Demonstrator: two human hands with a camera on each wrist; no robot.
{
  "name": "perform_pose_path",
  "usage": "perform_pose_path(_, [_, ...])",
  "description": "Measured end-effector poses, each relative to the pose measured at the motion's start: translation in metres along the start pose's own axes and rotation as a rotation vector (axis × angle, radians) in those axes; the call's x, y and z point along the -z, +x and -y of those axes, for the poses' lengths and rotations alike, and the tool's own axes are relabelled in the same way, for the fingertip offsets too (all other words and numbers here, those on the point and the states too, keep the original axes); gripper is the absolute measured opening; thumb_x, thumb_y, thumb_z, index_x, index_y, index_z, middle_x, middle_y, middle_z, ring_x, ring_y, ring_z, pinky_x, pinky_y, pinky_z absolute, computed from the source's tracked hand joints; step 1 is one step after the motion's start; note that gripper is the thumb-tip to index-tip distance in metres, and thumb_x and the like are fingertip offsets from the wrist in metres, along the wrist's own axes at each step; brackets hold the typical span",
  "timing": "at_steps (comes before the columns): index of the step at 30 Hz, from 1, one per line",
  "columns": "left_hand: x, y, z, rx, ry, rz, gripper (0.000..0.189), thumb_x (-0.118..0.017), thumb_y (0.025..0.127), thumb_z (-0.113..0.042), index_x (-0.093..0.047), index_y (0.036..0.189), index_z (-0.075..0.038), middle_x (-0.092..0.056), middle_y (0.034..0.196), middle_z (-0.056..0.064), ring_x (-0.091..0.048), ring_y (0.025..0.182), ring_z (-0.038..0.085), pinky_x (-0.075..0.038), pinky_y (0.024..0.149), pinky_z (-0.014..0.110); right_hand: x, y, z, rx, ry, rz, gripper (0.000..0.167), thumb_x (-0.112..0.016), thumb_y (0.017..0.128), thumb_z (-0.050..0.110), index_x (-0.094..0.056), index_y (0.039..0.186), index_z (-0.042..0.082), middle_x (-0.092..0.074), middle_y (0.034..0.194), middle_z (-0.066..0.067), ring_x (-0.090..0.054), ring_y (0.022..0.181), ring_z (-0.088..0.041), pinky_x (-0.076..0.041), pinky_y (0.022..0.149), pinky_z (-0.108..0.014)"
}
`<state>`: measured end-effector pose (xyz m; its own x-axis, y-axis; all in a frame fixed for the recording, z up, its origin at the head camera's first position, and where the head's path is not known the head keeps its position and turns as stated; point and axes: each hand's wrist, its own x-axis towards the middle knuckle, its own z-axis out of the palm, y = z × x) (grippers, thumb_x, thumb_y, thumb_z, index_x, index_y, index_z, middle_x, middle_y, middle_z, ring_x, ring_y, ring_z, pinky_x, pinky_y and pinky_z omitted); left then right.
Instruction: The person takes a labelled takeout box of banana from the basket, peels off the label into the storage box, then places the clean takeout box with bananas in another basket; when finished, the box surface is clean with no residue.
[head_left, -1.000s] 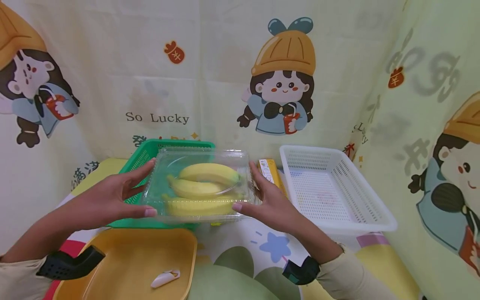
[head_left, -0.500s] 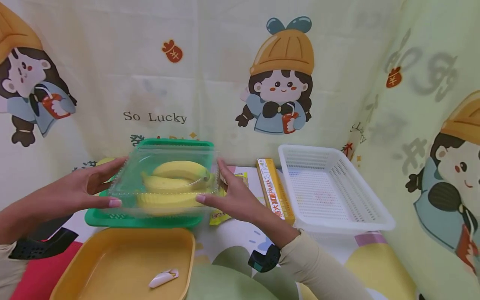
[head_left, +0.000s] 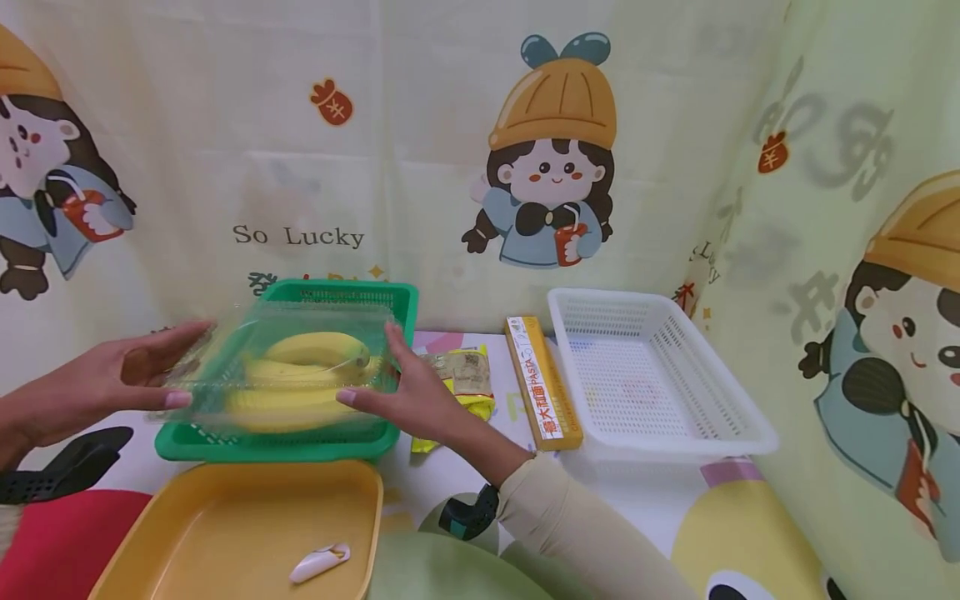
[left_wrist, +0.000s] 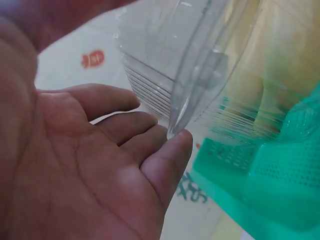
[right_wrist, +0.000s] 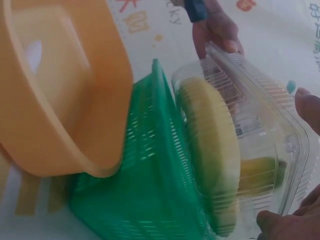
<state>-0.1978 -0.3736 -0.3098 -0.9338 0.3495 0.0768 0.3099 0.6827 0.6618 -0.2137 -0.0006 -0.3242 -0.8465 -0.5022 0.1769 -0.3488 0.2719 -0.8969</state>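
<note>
Right now we see a clear plastic clamshell box (head_left: 281, 367) of bananas (head_left: 303, 375) held between both hands in the left-centre of the head view, just above the green basket (head_left: 333, 293). Our left hand (head_left: 112, 379) is at the box's left end, fingers nearly straight and spread along its side, thumb on the near edge; in the left wrist view the fingertips (left_wrist: 165, 150) press against the ribbed wall of the box (left_wrist: 200, 75), palm open. Our right hand (head_left: 408, 392) takes the right end the same way, fingers extended up the side and thumb on the near corner. Neither hand curls round the box; they carry it by pressing inward from both ends. In the right wrist view the box (right_wrist: 250, 145) sits tilted over the green basket (right_wrist: 145, 185); whether its bottom touches the basket rim we cannot quite tell, as the box is blurred.

Below the basket, at lower left of the head view, lies a yellow tray (head_left: 225, 533) with a small white object (head_left: 318, 562) in it. Right of centre are a yellow snack packet (head_left: 465, 379), a long pasta box (head_left: 542, 383) and a white basket (head_left: 652, 375), all resting on the patterned table cover (head_left: 450, 483). A cartoon-printed cloth (head_left: 450, 125) fills the background.
</note>
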Motion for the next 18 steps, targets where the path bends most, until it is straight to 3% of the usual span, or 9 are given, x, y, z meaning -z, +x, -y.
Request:
perform_pose_path(4, [-0.008, 0.0, 0.013, 0.002, -0.055, -0.006, 0.085, -0.062, 0.093, -0.013, -0.009, 0.158, -0.027, -0.015, 0.161, 0.012, -0.036, 0.127, 0.031, -0.046, 0.08, 0.068, -0.004, 0.004, -0.007, -0.014, -0.037, 0.026, 0.1, -0.071, 0.087, 0.046, -0.006, 0.158, 0.019, -0.005, 0.161, 0.009, -0.041, 0.134, -0.025, -0.048, 0.092, -0.025])
perform_pose_path(8, [-0.014, 0.002, 0.022, 0.01, -0.076, -0.018, 0.082, -0.061, 0.094, -0.014, -0.012, 0.158, -0.027, -0.019, 0.16, 0.006, -0.037, 0.121, -0.001, -0.05, 0.082, 0.061, -0.006, 0.004, -0.013, -0.027, -0.087, 0.061, 0.099, -0.068, 0.088, 0.047, -0.004, 0.158, 0.017, -0.005, 0.161, 0.008, -0.028, 0.142, -0.022, -0.039, 0.104, -0.036])
perform_pose_path(11, [-0.017, 0.004, 0.023, 0.017, -0.046, -0.034, 0.081, -0.061, 0.095, -0.017, -0.012, 0.158, -0.022, -0.023, 0.158, 0.013, -0.04, 0.124, 0.004, -0.053, 0.08, 0.055, -0.007, 0.005, -0.017, -0.035, -0.124, 0.088, 0.1, -0.067, 0.088, 0.049, -0.003, 0.158, 0.016, -0.004, 0.161, 0.008, -0.014, 0.145, -0.016, -0.028, 0.112, -0.042])
perform_pose_path(15, [-0.024, 0.008, 0.015, 0.04, -0.018, -0.035, 0.086, -0.065, 0.093, -0.025, -0.01, 0.157, -0.013, -0.027, 0.152, 0.029, -0.042, 0.126, 0.047, -0.055, 0.076, 0.052, -0.007, 0.005, -0.021, -0.046, -0.141, 0.096, 0.1, -0.067, 0.088, 0.049, -0.003, 0.157, 0.015, -0.002, 0.162, 0.006, -0.008, 0.146, -0.012, -0.023, 0.114, -0.042])
perform_pose_path(16, [-0.026, 0.009, 0.012, 0.047, -0.022, -0.032, 0.087, -0.066, 0.092, -0.026, -0.009, 0.157, -0.011, -0.028, 0.151, 0.03, -0.04, 0.123, 0.054, -0.056, 0.075, 0.051, -0.007, 0.005, -0.021, -0.049, -0.14, 0.095, 0.101, -0.067, 0.088, 0.048, -0.003, 0.157, 0.015, -0.002, 0.162, 0.006, -0.007, 0.146, -0.011, -0.022, 0.114, -0.042])
perform_pose_path(18, [-0.029, 0.009, 0.008, 0.056, -0.03, -0.029, 0.088, -0.066, 0.092, -0.027, -0.009, 0.156, -0.008, -0.028, 0.15, 0.031, -0.038, 0.123, 0.057, -0.056, 0.075, 0.048, -0.007, 0.005, -0.022, -0.054, -0.146, 0.09, 0.101, -0.068, 0.088, 0.048, -0.003, 0.157, 0.014, -0.002, 0.162, 0.004, -0.005, 0.146, -0.012, -0.02, 0.115, -0.042])
